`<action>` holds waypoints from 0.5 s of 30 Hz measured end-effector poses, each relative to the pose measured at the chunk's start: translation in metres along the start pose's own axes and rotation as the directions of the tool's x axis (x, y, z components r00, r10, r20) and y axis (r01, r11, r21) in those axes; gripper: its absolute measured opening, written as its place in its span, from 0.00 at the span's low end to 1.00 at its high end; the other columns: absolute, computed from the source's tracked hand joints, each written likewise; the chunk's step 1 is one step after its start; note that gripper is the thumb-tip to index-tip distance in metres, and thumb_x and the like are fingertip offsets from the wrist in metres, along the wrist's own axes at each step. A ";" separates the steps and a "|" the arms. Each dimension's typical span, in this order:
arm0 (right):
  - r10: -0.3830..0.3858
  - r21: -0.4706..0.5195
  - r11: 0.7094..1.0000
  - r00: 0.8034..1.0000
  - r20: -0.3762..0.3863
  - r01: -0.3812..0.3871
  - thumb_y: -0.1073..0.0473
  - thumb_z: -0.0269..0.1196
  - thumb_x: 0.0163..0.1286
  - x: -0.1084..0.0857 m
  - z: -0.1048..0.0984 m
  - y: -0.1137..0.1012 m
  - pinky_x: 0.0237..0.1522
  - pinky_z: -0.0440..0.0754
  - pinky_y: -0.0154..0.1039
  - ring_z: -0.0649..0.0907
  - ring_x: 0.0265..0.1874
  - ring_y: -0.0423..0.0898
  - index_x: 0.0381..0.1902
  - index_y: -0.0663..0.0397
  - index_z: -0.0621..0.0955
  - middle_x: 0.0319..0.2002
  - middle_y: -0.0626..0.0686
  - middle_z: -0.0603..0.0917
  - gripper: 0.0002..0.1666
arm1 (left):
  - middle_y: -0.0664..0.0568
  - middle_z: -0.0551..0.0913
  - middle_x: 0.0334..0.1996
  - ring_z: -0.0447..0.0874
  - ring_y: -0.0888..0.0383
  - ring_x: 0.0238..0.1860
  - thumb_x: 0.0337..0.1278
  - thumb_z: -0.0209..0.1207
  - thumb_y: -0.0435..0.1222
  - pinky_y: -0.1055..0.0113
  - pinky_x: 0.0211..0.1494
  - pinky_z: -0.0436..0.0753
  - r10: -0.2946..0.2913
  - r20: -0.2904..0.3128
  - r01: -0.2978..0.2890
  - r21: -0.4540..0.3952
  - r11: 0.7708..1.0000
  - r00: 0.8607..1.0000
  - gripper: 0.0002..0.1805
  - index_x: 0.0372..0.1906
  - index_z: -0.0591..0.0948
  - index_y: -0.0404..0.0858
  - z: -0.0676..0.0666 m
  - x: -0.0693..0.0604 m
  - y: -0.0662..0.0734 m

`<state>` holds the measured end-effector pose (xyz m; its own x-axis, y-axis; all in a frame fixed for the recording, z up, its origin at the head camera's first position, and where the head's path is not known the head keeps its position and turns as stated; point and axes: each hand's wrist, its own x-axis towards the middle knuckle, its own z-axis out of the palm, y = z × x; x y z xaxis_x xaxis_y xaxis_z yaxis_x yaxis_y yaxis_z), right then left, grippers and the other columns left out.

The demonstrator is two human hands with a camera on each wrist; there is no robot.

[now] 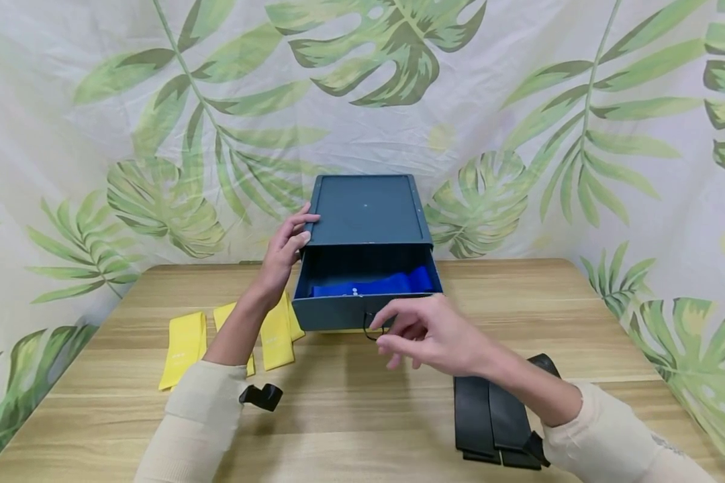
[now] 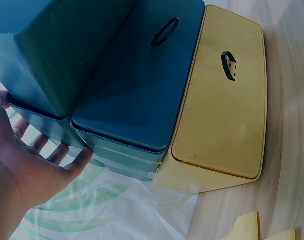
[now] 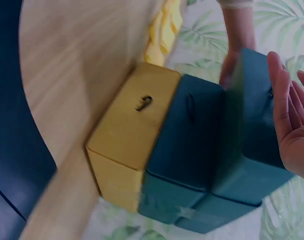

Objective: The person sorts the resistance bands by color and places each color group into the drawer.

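Observation:
A dark teal drawer unit stands on the table, its top drawer (image 1: 329,313) pulled out with blue fabric bands (image 1: 374,286) inside. My left hand (image 1: 282,251) rests against the unit's left side, thumb and fingertips at the edge of its top panel (image 1: 365,209). In the left wrist view the fingers (image 2: 56,155) spread along the casing. My right hand (image 1: 429,332) is at the drawer's front, fingers loosely bent beside the black loop handle (image 1: 368,327). A gap shows between thumb and forefinger. Whether a fingertip touches the loop, I cannot tell.
Below the pulled-out drawer are a closed teal drawer (image 2: 137,80) and a closed yellow drawer (image 2: 219,115), each with a black loop. Folded yellow bands (image 1: 184,349) lie on the left of the wooden table (image 1: 350,429). Folded black bands (image 1: 474,419) lie under my right forearm.

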<state>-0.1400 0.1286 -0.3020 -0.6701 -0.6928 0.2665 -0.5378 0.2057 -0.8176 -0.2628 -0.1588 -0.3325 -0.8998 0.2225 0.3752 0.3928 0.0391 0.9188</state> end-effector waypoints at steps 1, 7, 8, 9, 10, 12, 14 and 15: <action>-0.012 0.005 1.000 1.000 0.003 0.012 0.67 0.66 0.72 0.001 0.002 0.002 0.23 0.85 0.44 0.89 0.27 0.42 0.47 0.62 0.83 0.32 0.53 0.91 0.07 | 0.48 0.50 0.84 0.57 0.43 0.77 0.79 0.43 0.39 0.33 0.74 0.58 0.001 0.001 -0.001 -0.001 1.000 1.000 0.25 0.71 0.68 0.30 0.000 0.000 0.000; -0.071 0.003 0.997 0.997 -0.010 0.071 0.67 0.67 0.71 0.004 0.007 0.008 0.24 0.84 0.40 0.89 0.29 0.40 0.41 0.59 0.83 0.32 0.54 0.91 0.03 | 0.49 0.50 0.84 0.57 0.44 0.78 0.79 0.43 0.39 0.33 0.74 0.58 0.003 0.007 -0.003 0.003 1.000 1.000 0.25 0.72 0.68 0.30 0.001 0.000 0.000; -0.078 0.005 0.997 0.997 -0.010 0.078 0.67 0.67 0.71 0.004 0.007 0.008 0.24 0.83 0.38 0.90 0.29 0.41 0.41 0.60 0.83 0.32 0.53 0.91 0.03 | 0.49 0.51 0.84 0.57 0.44 0.78 0.79 0.43 0.39 0.33 0.74 0.58 0.003 0.006 -0.003 0.003 1.000 1.000 0.25 0.72 0.68 0.30 0.001 0.000 0.000; -0.084 0.005 0.996 0.996 -0.011 0.084 0.67 0.67 0.71 0.005 0.007 0.008 0.23 0.82 0.37 0.90 0.30 0.41 0.40 0.61 0.83 0.32 0.52 0.91 0.03 | 0.49 0.51 0.84 0.57 0.44 0.78 0.79 0.43 0.39 0.33 0.74 0.59 0.002 0.004 -0.003 0.004 1.000 1.000 0.25 0.72 0.68 0.30 0.000 0.000 0.000; -0.089 0.006 0.996 0.996 -0.011 0.089 0.67 0.67 0.71 0.005 0.007 0.008 0.23 0.82 0.36 0.90 0.30 0.42 0.40 0.61 0.83 0.32 0.51 0.91 0.03 | 0.49 0.51 0.84 0.57 0.44 0.78 0.79 0.43 0.39 0.34 0.74 0.59 0.002 0.003 -0.002 0.003 1.000 1.000 0.25 0.71 0.68 0.30 0.000 0.000 -0.001; -0.093 0.009 0.996 0.996 -0.011 0.093 0.66 0.67 0.71 0.006 0.008 0.008 0.24 0.82 0.36 0.90 0.30 0.43 0.40 0.62 0.83 0.32 0.50 0.91 0.03 | 0.49 0.50 0.84 0.57 0.44 0.78 0.79 0.43 0.39 0.34 0.74 0.59 0.002 0.003 -0.002 0.001 1.000 1.000 0.25 0.71 0.69 0.30 0.000 0.000 -0.001; -0.091 0.009 0.996 0.996 -0.013 0.091 0.66 0.67 0.71 0.007 0.008 0.008 0.24 0.82 0.36 0.91 0.31 0.43 0.40 0.61 0.83 0.32 0.49 0.91 0.03 | 0.49 0.50 0.84 0.57 0.44 0.78 0.79 0.43 0.39 0.34 0.74 0.58 0.002 0.003 -0.002 0.002 1.000 1.000 0.25 0.71 0.68 0.30 -0.001 0.000 -0.001; -0.089 0.008 0.996 0.996 -0.014 0.089 0.67 0.68 0.71 0.007 0.008 0.008 0.24 0.82 0.37 0.90 0.31 0.42 0.39 0.60 0.83 0.32 0.49 0.91 0.03 | 0.49 0.50 0.84 0.57 0.44 0.78 0.79 0.43 0.39 0.33 0.74 0.58 0.002 0.003 -0.002 0.003 1.000 1.000 0.25 0.71 0.68 0.30 -0.001 -0.001 0.000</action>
<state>-0.1444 0.1197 -0.3108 -0.6266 -0.6985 0.3456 -0.5912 0.1372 -0.7947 -0.2626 -0.1596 -0.3330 -0.8983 0.2259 0.3768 0.3953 0.0416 0.9176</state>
